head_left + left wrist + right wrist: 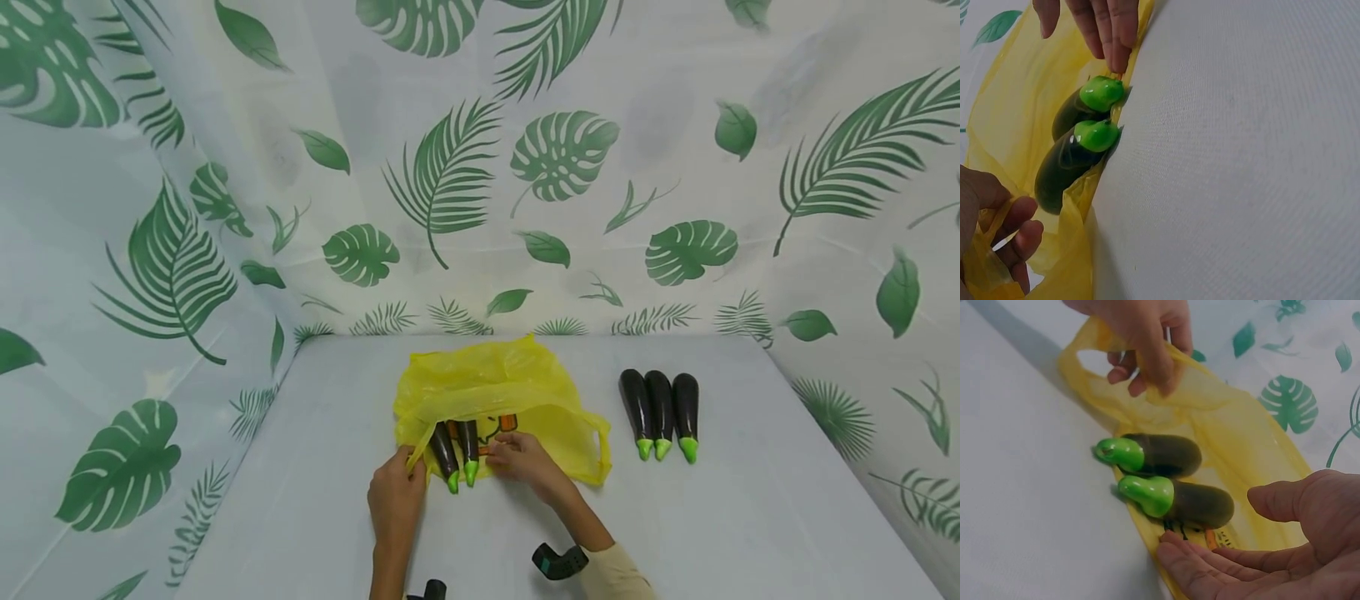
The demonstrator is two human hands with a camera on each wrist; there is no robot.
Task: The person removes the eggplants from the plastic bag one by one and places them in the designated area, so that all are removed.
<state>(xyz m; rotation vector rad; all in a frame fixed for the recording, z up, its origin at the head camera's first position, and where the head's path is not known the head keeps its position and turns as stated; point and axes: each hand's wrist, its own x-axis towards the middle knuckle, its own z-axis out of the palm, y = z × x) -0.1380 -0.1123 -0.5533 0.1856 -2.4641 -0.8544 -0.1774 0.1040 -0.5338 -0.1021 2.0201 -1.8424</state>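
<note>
A yellow plastic bag (480, 375) lies on the table with its mouth toward me. Two toy eggplants, a left one (444, 457) and a right one (467, 450), rest side by side in the mouth, green stem ends poking out over the edge. My left hand (397, 496) pinches the bag's left handle and lifts it a little, as the right wrist view also shows. Beside the right eggplant is my right hand (528, 462), fingers straight, thumb apart, nothing held. Its fingertips (1175, 550) lie by the bag's lower edge, close to that eggplant.
Three more eggplants (659, 412) lie in a row on the white table (750, 517), right of the bag. The bag's right handle (602, 450) spreads flat on the table. A leaf-patterned sheet (465, 192) stands behind and at both sides.
</note>
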